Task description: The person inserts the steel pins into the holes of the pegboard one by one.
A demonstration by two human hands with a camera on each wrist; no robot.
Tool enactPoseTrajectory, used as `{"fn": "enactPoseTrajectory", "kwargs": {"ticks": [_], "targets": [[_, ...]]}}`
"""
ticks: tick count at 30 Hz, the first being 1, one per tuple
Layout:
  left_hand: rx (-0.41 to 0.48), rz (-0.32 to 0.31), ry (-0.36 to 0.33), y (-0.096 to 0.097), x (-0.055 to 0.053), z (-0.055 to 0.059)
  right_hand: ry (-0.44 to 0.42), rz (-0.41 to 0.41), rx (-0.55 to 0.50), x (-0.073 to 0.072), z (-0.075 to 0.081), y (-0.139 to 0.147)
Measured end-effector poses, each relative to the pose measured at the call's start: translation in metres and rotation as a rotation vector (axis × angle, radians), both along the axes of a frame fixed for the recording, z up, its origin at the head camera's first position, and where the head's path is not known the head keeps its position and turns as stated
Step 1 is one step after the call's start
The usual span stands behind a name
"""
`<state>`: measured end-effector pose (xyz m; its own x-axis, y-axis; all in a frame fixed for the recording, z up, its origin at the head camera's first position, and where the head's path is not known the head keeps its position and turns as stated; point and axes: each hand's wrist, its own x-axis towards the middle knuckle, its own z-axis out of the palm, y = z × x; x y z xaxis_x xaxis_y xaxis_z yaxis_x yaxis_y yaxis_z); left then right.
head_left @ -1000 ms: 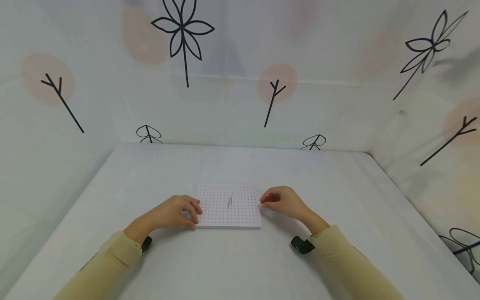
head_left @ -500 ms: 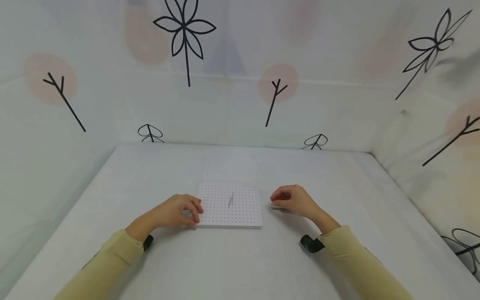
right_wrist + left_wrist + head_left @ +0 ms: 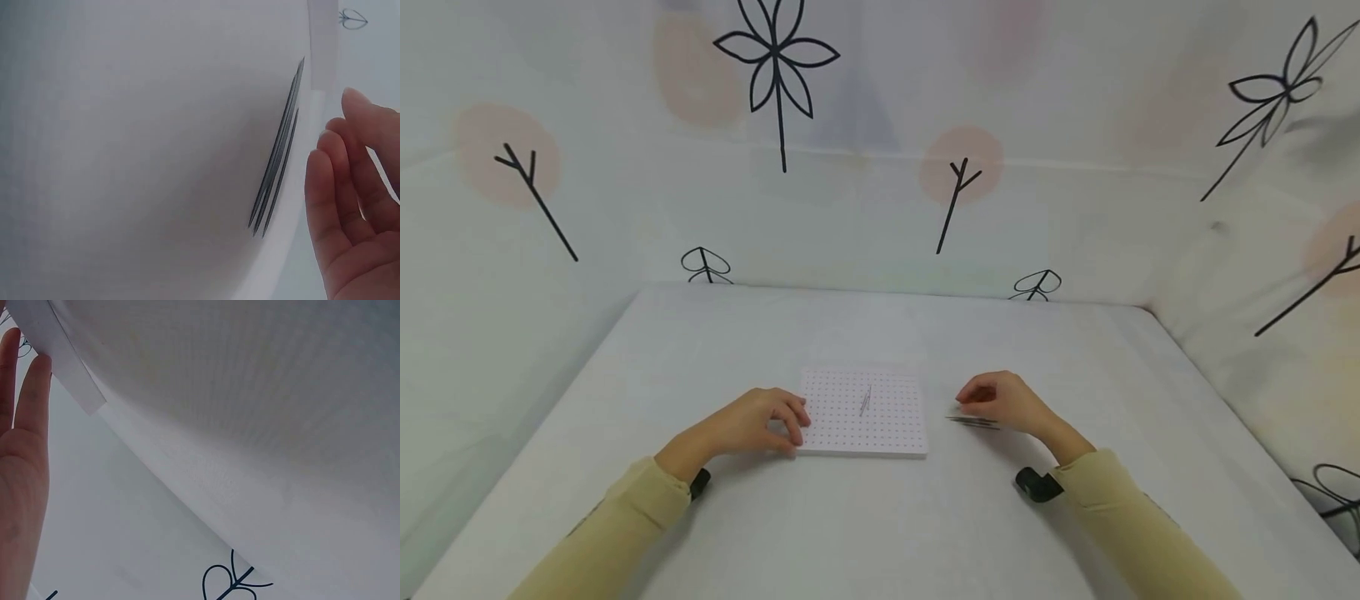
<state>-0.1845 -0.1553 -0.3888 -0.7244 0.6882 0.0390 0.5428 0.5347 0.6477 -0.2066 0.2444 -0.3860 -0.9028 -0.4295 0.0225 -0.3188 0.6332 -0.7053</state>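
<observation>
Soft, diffuse light leaves the head view evenly lit, with faint shadows beside the left sleeve (image 3: 606, 525) and right sleeve (image 3: 1138, 521) on the white table (image 3: 850, 533). The 2 wrist views are dimmer, greyer and slightly soft.

White table (image 3: 850, 533) against pale walls (image 3: 865, 225) (seemingly cloth): black line-drawn flowers (image 3: 775, 52), twigs (image 3: 957, 196), peach spots (image 3: 692, 79).

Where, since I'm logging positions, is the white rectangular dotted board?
In the head view, the board lies on the white table, the left hand at its left edge, the right hand off to its right.
</observation>
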Motion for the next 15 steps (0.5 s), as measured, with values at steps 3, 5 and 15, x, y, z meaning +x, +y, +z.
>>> {"fn": "enactPoseTrajectory", "kwargs": {"ticks": [3,5,15], "targets": [[0.003,-0.003,0.006,0.001,-0.001,0.000,0.006,0.007,0.032,-0.003,-0.001,0.004],[0.003,-0.004,0.006,0.001,-0.001,0.000,0.006,0.010,0.059,-0.006,-0.001,0.006],[-0.005,0.002,-0.003,-0.001,-0.002,-0.001,-0.101,0.035,0.130,-0.014,-0.004,0.005]]}}
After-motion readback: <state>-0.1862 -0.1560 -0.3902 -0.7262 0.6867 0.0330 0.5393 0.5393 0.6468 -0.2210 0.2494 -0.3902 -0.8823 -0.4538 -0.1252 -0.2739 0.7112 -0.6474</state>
